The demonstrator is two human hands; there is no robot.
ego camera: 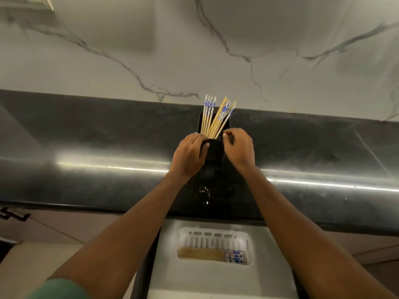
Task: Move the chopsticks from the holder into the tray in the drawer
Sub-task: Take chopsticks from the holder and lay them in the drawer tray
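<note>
Nearest the camera a green sleeve [58, 290] showed at the lower left, and two bare forearms reached forward over an open drawer [216, 279]; in the drawer sat a white slotted tray [248, 238], and along its near edge lay a bundle of chopsticks in the tray [212, 255], flat, with their blue-patterned ends to the right. Beyond the drawer ran the dark, glossy tabletop [97, 147], its rounded front edge catching a long streak of light; a few pale specks lay on it. Towards the back of the tabletop stood the black holder [214, 145], and both hands were at its rim; the left hand [189, 154] was curled around the holder's left side with the thumb across its front; the right hand [238, 148] had its fingers bent and pinched at the right rim, perhaps on a chopstick, though the grip was hidden. The chopsticks in the holder [216, 117] stood fanned, their blue-and-white tops leaning away. Behind rose a pale marble wall [194, 50] with dark veins.
</note>
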